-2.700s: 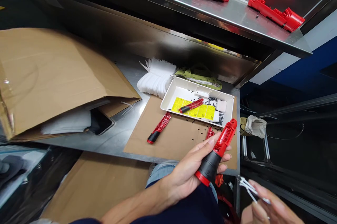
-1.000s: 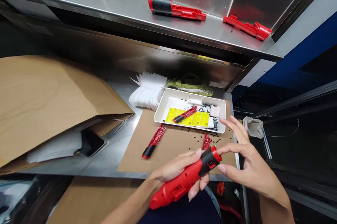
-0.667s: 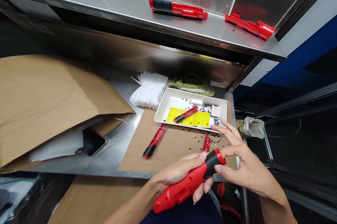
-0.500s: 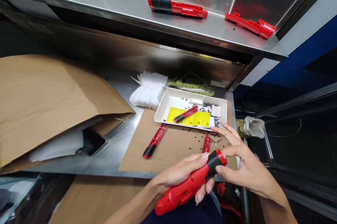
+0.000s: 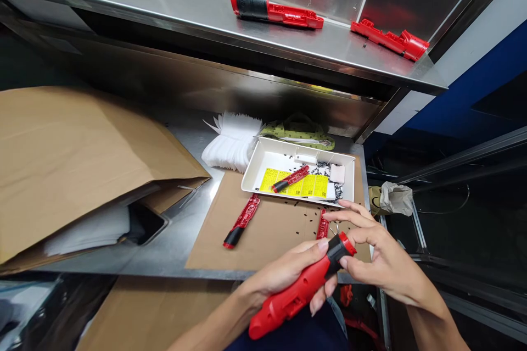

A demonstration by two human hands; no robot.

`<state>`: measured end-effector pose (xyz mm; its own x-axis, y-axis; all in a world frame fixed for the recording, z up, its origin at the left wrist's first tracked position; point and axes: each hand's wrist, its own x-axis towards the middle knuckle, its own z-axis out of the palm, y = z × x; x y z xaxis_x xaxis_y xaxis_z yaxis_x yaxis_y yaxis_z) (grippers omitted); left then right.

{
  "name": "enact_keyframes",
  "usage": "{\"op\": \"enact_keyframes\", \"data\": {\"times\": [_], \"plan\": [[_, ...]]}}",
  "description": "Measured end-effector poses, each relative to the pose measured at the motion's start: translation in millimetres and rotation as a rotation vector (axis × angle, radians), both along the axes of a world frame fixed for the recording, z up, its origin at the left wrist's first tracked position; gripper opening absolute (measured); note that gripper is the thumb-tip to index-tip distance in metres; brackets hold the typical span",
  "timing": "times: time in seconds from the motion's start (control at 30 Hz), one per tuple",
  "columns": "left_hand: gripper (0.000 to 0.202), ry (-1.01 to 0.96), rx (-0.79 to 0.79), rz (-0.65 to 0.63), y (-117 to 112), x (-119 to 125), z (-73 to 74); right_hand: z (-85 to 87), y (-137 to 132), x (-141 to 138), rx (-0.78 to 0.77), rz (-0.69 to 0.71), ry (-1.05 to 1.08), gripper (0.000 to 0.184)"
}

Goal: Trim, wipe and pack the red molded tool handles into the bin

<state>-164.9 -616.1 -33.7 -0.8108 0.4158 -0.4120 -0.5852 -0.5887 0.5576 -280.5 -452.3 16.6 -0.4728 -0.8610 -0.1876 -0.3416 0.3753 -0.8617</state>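
My left hand (image 5: 284, 271) is wrapped round a red plastic tool body with a black collar (image 5: 302, 285), held slanting up to the right above my lap. My right hand (image 5: 376, 260) pinches the red cap end of that tool with thumb and forefinger, its other fingers spread. Just behind the tool, a small red part (image 5: 322, 224) lies on the brown cardboard mat (image 5: 272, 230). A red and black half-shell (image 5: 242, 221) lies further left on the mat.
A white tray (image 5: 263, 161) holds yellow labels, a red piece and small black screws. White bags (image 5: 233, 142) lie behind it. A big cardboard box (image 5: 69, 159) fills the left. Two red shells (image 5: 272, 7) (image 5: 389, 40) rest on the steel shelf above.
The tool was turned round in my left hand, black end now up. My right hand let go of the white ties and came onto the tool's cap end.
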Motion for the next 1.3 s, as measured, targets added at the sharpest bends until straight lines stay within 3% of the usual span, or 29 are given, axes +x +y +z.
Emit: {"op": "enact_keyframes", "data": {"times": [0.47,0.73,0.93,1.1,1.2,1.3], "plan": [[0.035,-0.066,-0.052,0.051,4,2,0.9,-8.1,6,2,0.013,-0.025,0.033,0.019],[0.037,-0.060,-0.058,0.060,4,0,-0.8,-9.3,3,7,0.025,-0.079,0.079,0.014],[0.050,-0.051,-0.064,0.082,5,-3,-7.8,-5.5,-6,15,0.061,-0.182,0.201,0.011],[0.053,-0.073,0.034,0.053,2,-3,-14.0,0.0,0,14,0.144,-0.152,0.227,0.001],[0.055,-0.118,0.141,-0.006,-3,0,-20.4,3.5,11,10,0.141,-0.144,0.183,0.012],[0.059,-0.122,0.238,-0.060,-8,1,-29.2,5.6,20,7,0.079,-0.248,0.161,0.017]]}}
